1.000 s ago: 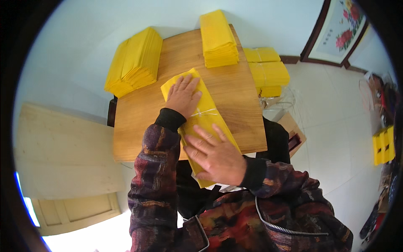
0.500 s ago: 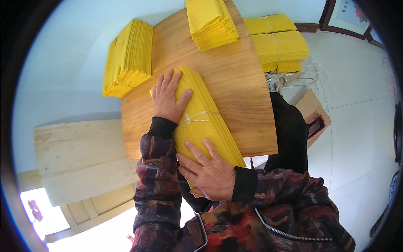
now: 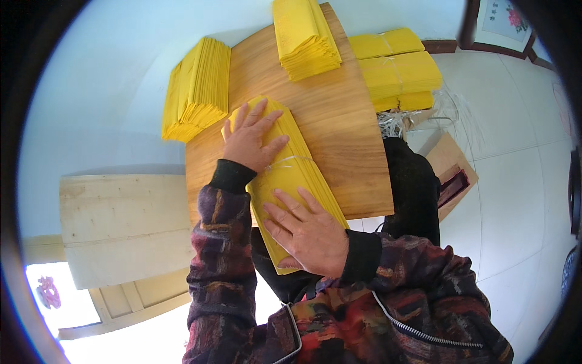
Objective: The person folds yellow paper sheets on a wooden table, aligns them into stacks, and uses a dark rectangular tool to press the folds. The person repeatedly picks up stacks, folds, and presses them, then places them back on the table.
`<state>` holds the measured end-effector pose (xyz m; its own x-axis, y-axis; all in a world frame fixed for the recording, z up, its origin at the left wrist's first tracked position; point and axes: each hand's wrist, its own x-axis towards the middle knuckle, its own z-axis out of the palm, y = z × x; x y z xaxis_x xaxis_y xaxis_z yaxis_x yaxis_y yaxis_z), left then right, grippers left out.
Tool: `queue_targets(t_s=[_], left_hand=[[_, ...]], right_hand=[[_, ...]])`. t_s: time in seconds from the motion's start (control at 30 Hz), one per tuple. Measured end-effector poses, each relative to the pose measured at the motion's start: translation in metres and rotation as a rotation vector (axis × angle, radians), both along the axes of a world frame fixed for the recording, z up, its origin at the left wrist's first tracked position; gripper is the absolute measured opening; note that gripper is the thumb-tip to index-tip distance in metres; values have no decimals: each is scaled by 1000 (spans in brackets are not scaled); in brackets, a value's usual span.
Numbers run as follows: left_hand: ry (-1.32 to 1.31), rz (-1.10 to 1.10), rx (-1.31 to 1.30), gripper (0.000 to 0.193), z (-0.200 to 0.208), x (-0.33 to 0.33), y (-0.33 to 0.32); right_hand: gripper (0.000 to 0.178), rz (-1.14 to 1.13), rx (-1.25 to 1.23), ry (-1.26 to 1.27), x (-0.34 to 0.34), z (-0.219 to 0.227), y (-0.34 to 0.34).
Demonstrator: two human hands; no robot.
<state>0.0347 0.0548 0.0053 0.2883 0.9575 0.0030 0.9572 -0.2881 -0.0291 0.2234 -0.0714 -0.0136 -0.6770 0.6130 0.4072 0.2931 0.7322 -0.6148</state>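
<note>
A long bundle of folded yellow sheets (image 3: 291, 173), tied round its middle with white string (image 3: 288, 162), lies slantwise on the wooden table (image 3: 351, 145). Its near end sticks out past the table edge over my lap. My left hand (image 3: 251, 136) rests flat on the far end, fingers spread, its thumb just above the string. On the near half lies my right hand (image 3: 312, 236), palm down with the fingers apart. Neither hand grips anything; both press on the top of the bundle.
Two loose yellow stacks stand on the table, one at the left (image 3: 197, 91) and another at the far edge (image 3: 306, 39). Tied yellow bundles (image 3: 400, 73) are piled beyond its right side, above loose white string (image 3: 394, 124). A cardboard box (image 3: 451, 176) sits on the floor.
My left hand has shifted slightly toward the string, its fingers turning to the right. The right hand stays flat on the bundle. The whole view has shifted a little.
</note>
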Motion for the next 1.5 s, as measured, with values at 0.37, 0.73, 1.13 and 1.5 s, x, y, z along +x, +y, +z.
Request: queue_targets(t_s=[0.37, 0.73, 1.13, 1.5], left_hand=[[-30, 30, 61, 60, -27, 7, 0], [19, 63, 44, 63, -22, 16, 2], [-1131, 1, 97, 57, 33, -49, -12], [-1956, 901, -255, 68, -72, -35, -128]], right_hand=[[68, 22, -161, -70, 2, -20, 2], [76, -31, -239, -45, 6, -15, 6], [84, -63, -133, -41, 42, 8, 1], [62, 23, -790, 281, 15, -22, 67]])
